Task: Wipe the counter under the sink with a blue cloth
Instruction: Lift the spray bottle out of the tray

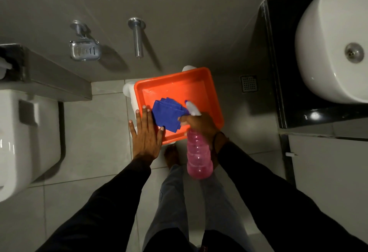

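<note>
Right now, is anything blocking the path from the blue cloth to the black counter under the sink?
Nothing visible does. The blue cloth lies in the orange tray, touched by the right hand, which also grips the pink spray bottle. Between tray and black counter there is only bare floor with a drain grate.
</note>
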{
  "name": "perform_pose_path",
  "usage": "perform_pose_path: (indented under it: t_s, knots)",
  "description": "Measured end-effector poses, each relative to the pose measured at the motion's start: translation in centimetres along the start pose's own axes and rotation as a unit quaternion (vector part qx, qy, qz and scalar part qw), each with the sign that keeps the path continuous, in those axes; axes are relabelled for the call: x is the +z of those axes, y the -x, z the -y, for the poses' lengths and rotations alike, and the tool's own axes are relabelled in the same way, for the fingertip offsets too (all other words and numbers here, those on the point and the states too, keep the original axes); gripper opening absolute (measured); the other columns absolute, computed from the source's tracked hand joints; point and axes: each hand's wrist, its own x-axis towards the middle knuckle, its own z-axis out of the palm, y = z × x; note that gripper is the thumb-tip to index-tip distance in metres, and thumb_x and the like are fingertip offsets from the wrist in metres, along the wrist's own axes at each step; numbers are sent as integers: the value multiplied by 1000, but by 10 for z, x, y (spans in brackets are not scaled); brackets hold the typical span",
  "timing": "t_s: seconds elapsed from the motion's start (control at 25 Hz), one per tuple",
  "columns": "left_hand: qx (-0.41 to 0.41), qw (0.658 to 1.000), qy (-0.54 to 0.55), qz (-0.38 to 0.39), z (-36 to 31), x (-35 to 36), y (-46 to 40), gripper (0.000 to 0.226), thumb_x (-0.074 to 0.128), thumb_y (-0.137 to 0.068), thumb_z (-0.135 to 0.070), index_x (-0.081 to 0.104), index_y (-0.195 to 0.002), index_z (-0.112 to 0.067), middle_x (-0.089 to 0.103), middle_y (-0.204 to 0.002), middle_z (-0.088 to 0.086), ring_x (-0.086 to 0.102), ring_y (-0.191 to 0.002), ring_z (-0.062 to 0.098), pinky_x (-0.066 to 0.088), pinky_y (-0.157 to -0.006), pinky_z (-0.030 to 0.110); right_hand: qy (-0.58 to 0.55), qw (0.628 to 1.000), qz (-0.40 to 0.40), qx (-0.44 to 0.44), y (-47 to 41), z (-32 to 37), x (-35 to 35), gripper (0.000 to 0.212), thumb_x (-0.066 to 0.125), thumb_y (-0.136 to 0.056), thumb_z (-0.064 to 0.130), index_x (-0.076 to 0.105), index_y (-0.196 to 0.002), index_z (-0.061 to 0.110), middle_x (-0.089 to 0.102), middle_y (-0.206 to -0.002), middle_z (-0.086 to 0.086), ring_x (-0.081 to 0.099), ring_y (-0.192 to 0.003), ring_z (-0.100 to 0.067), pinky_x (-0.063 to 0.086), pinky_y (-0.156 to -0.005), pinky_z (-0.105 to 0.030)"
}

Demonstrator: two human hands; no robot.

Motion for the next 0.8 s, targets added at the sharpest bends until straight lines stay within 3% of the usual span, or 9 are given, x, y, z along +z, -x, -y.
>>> perform_pose_path:
  t_s: [0.08, 0.2, 0.36, 0.44, 0.52, 0.68, 0.8]
  knots:
    - [-3, 1000, 3, 5, -1, -1, -1, 81, 15, -100, -63, -3, -162, -14, 1, -173, 7, 1, -160, 31, 10, -126, 62, -62, 990, -91, -90, 1, 20, -20, 5, 79, -79, 25, 75, -78, 27, 74, -81, -17, 68, -74, -32, 55, -73, -47]
    - [-3, 1000, 2, 5, -1, 0, 0, 81, 20, -100, -61, -4, -162, -15, 0, -173, 7, 0, -160, 31, 10, -126, 62, -68, 958, -177, -213, -4, 41, -38, 6, 70, -83, 27, 66, -81, 23, 65, -73, -4, 67, -71, -26, 56, -71, -43]
    - [-2, 1000, 9, 2, 0, 2, -2, 83, 23, -100, -63, -6, -162, -16, -1, -173, 7, 0, -160, 32, 9, -127, 61, -9, 910, -264, -319, -12, 40, -37, 20, 65, -90, 31, 52, -77, 37, 58, -69, 7, 64, -66, -16, 57, -66, -41]
    - [-1, 1000, 10, 0, 1, 3, -3, 84, 23, -99, -64, -6, -162, -17, -1, -173, 7, 1, -160, 32, 7, -127, 60, 14, 903, -273, -331, -23, 25, -35, 12, 65, -93, 34, 57, -88, 26, 64, -78, -1, 68, -73, -21, 60, -72, -47]
    - [3, 1000, -10, -2, 1, 3, -3, 85, 24, -99, -64, -7, -162, -16, -1, -173, 8, 1, -160, 33, 6, -126, 60, 35, 901, -279, -331, -31, 16, -35, 26, 64, -92, 43, 60, -97, 18, 69, -85, -6, 70, -78, -22, 60, -75, -47]
    - [6, 997, -80, 11, -4, -4, -3, 86, 24, -99, -64, -4, -162, -13, -1, -172, 10, 1, -159, 35, -4, -123, 61, 92, 914, -290, -268, -19, 4, -37, 60, 71, -79, 62, 55, -124, 26, 70, -110, 3, 65, -92, -7, 55, -79, -25]
    - [36, 993, -111, 5, -8, -16, -13, 82, 26, -101, -58, 2, -162, -8, 6, -172, 15, 6, -159, 36, -12, -123, 56, 96, 942, -279, -161, 6, -34, -26, 63, 80, -77, 44, 59, -130, 18, 69, -123, -6, 67, -109, -20, 57, -91, -35]
